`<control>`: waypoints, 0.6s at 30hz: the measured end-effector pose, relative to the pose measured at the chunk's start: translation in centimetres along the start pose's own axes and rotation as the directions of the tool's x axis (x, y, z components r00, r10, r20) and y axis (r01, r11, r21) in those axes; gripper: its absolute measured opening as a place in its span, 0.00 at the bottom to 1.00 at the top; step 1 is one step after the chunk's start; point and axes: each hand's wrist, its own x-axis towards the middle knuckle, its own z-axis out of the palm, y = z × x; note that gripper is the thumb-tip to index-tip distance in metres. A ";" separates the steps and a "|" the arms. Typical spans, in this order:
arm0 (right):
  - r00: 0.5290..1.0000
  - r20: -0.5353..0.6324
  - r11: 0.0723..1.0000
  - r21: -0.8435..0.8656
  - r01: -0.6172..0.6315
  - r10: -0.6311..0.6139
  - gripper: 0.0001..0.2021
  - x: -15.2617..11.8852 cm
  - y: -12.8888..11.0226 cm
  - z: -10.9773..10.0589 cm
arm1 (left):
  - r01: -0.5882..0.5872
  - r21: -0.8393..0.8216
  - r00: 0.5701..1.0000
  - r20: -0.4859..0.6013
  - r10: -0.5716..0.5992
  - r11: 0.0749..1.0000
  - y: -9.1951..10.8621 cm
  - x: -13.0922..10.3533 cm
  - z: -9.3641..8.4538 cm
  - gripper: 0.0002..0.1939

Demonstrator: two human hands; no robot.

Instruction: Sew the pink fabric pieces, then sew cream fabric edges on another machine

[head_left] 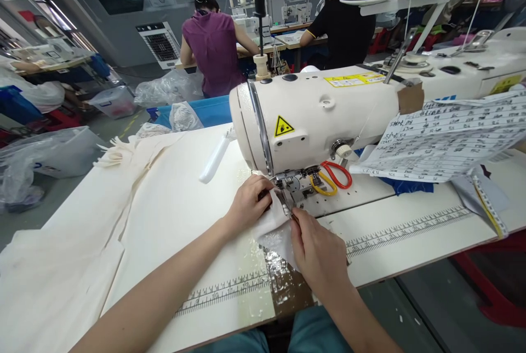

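A piece of white fabric [271, 220] lies under the presser foot area of a white sewing machine [320, 123]. My left hand [250, 202] is closed on the fabric's left side, its fingertips close to the needle area. On the near right side of the foot, my right hand [319, 243] pinches with thumb and forefinger. A thin dark thing shows at those fingertips, too small to name, and the fabric runs beside them. Fingers and machine parts hide the stitching spot. Scissors with a yellow and a red handle loop [337, 175] lie just behind the foot.
Cream fabric pieces [74, 249] are spread along the table's left side. A pale blue-white plastic tool [216, 158] lies behind my left hand. Printed ruler strips [405, 231] run along the front edge. A handwritten sheet [447, 136] hangs at right. Two people sit working beyond the machine.
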 end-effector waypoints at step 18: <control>1.000 0.011 1.000 0.014 0.007 -0.007 0.15 -2.3 -0.3 -1.9 | -0.328 0.134 0.932 0.206 0.297 0.935 0.8 0.4 -1.8 0.12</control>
